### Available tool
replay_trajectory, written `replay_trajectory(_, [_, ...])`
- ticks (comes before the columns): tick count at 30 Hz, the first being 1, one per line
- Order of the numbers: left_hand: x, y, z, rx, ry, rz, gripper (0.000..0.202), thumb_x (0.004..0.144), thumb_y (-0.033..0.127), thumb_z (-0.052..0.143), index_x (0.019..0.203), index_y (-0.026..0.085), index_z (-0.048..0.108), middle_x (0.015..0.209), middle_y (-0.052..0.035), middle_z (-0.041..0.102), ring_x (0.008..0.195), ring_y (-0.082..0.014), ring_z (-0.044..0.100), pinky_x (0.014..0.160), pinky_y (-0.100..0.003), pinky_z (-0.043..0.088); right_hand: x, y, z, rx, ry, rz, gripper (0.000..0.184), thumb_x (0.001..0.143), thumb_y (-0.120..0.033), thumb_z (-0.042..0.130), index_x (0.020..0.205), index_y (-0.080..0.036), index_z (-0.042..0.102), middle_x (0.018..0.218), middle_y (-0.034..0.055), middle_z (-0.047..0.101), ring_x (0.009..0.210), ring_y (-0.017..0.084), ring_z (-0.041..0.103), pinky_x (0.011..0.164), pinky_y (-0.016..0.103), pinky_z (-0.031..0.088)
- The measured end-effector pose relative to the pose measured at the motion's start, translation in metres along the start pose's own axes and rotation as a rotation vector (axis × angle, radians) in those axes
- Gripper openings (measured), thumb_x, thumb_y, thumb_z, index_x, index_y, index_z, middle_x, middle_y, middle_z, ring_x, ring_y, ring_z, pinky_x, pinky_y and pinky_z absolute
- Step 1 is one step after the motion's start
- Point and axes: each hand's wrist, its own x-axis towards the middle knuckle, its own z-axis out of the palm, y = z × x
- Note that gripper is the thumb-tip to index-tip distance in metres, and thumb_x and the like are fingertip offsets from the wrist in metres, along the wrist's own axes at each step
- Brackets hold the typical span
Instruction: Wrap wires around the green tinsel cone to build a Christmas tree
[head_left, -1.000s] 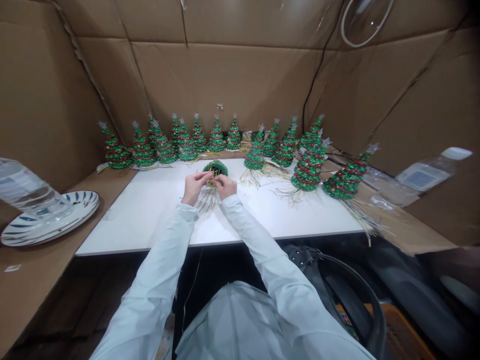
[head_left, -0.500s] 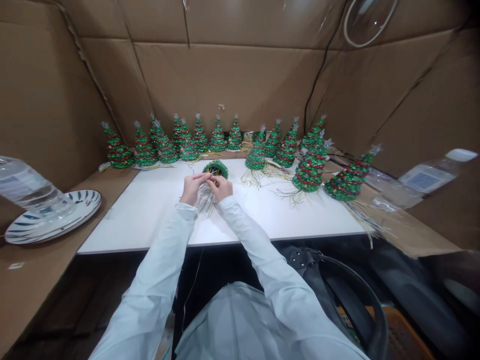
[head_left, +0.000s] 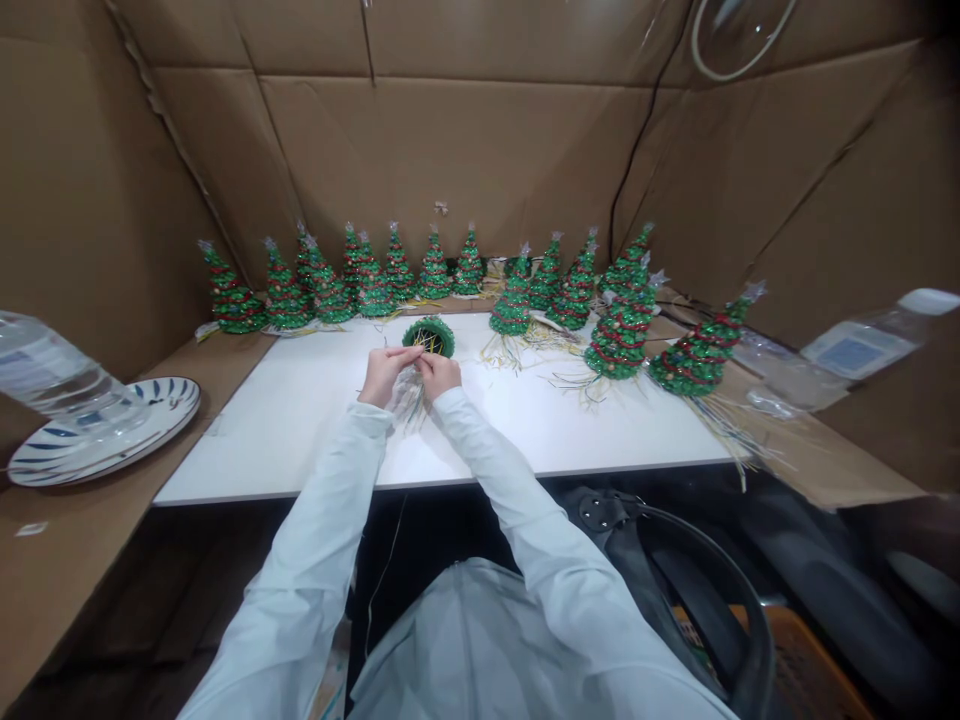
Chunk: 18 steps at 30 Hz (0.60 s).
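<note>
A small green beaded tree (head_left: 429, 335) lies on its side on the white board (head_left: 300, 420), its round base facing me. A bundle of thin yellow and clear wires (head_left: 411, 398) trails from that base toward me. My left hand (head_left: 384, 372) and my right hand (head_left: 439, 374) meet just in front of the base, both with fingers pinched on the wires. The fingertips nearly touch each other. Pale sleeves cover both arms.
A row of several upright green beaded trees (head_left: 375, 285) lines the back edge; others stand or lean at the right (head_left: 621, 335). A blue-striped plate (head_left: 105, 430) with a clear bottle (head_left: 45, 375) sits left. Another bottle (head_left: 862, 350) lies right. Cardboard walls enclose the desk.
My two hands have drawn closer together at the wires, the right hand shifting slightly left. The lying tree has stayed where it was.
</note>
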Motion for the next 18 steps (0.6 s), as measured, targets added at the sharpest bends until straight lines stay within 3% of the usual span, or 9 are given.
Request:
replay_trajectory(9, [-0.004,0.005,-0.001,-0.093,-0.082,-0.105,0.032,0.043,0.026,0.081,0.068,0.009,0.070,0.072,-0.0102,0.067,0.072,-0.0176,0.061,0.074,-0.030,0.045,0.000,0.003,-0.001,-0.039,-0.036,-0.015,0.023,0.084,-0.029,0.046,0.090,-0.026,0.068,0.085,0.0019,0.068,0.076,0.017,0.060,0.071,0.025,0.042])
replay_trajectory(11, [-0.004,0.006,-0.001,-0.124,-0.056,-0.098,0.030,0.043,0.024,0.081,0.067,0.010,0.070,0.071,-0.0085,0.067,0.073,-0.0167,0.060,0.073,-0.029,0.045,0.002,0.004,-0.002,0.018,-0.014,-0.030,0.021,0.083,-0.029,0.048,0.089,-0.026,0.068,0.086,0.0009,0.068,0.076,0.015,0.060,0.071,0.023,0.042])
replay_trajectory(16, [-0.003,0.008,-0.002,-0.314,0.049,-0.129,0.023,0.049,0.017,0.078,0.069,0.011,0.068,0.073,-0.0036,0.066,0.068,-0.0090,0.057,0.067,-0.020,0.044,0.004,0.004,-0.008,0.147,0.181,0.025,0.027,0.084,-0.032,0.043,0.093,-0.019,0.064,0.086,0.0021,0.065,0.078,0.011,0.058,0.071,0.020,0.043])
replay_trajectory(18, [-0.002,0.008,-0.003,-0.370,0.069,-0.175,0.020,0.053,0.015,0.077,0.070,0.012,0.068,0.072,-0.0028,0.065,0.066,-0.0074,0.056,0.063,-0.018,0.043,0.000,0.002,-0.011,0.080,0.125,0.007,0.029,0.085,-0.034,0.041,0.092,-0.019,0.064,0.078,0.0004,0.065,0.072,0.010,0.057,0.069,0.019,0.042])
